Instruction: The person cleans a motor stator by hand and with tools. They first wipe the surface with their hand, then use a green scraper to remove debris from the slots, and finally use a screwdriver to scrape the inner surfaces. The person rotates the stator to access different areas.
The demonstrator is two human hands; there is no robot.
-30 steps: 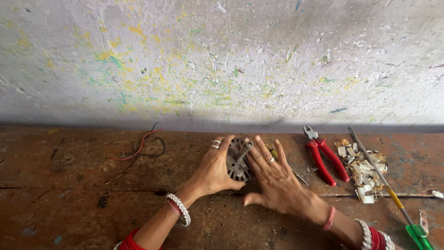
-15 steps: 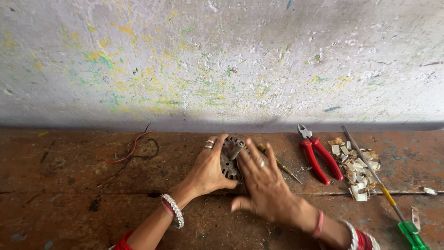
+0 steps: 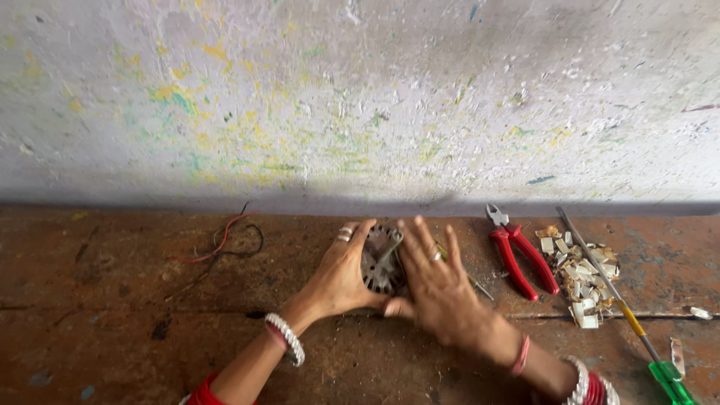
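Both hands cup a round metal part (image 3: 381, 259) at the tabletop's (image 3: 112, 337) centre.
Left hand (image 3: 341, 274) and right hand (image 3: 439, 289) fingers wrap it; red pliers (image 3: 521, 255), paper scraps (image 3: 585, 277), green screwdriver (image 3: 626, 315) right, wires (image 3: 221, 244) left.

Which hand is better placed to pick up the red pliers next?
Probably the right hand: it lies on the round metal part on the side toward the red pliers. The left hand is across the part, farther off.
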